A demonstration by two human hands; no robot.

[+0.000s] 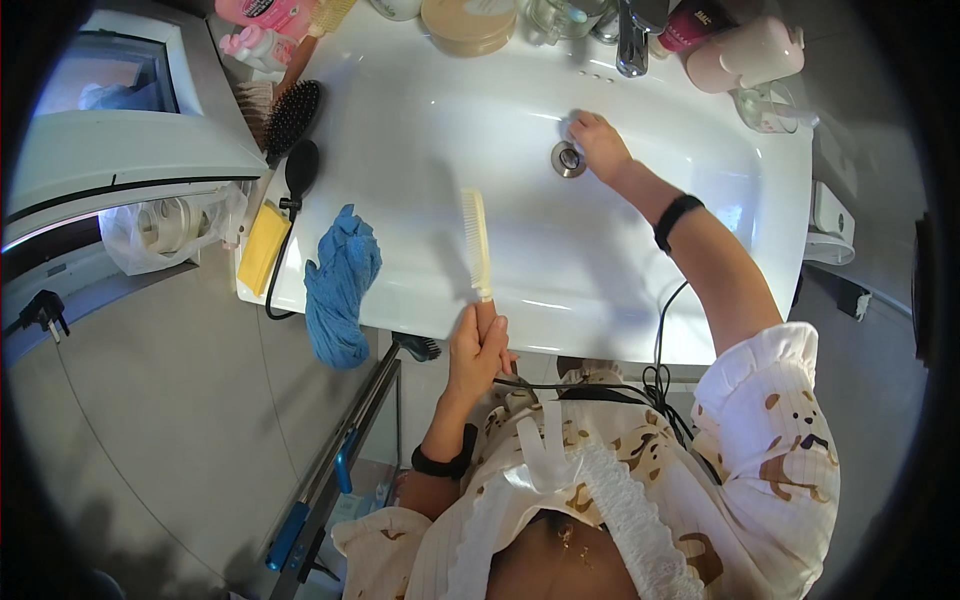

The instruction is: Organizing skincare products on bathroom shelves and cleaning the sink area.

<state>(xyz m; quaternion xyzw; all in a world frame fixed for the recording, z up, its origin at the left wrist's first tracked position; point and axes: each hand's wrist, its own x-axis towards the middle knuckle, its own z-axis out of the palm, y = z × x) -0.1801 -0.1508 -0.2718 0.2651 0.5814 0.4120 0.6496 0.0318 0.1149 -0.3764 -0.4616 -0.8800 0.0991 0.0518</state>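
Observation:
My left hand (478, 349) grips the wooden handle of a cream comb (475, 240), its teeth pointing left over the front of the white washbasin (420, 270). At the metal drain (568, 159), my right hand (598, 144) reaches down with bent fingers; its fingertips are partly hidden, and whether they hold something cannot be told. A blue cloth (343, 289) hangs over the basin's front left edge. Beside it lie a yellow sponge (263, 249), a black oval brush (301, 169) and a black paddle hairbrush (295, 112).
A chrome faucet (632, 45) stands at the back, between a round beige container (469, 26) and a pink cup (746, 56). A glass (766, 109) lies at the back right corner. A black cable (660, 330) runs past the front edge. Metal rails (337, 457) stand at lower left.

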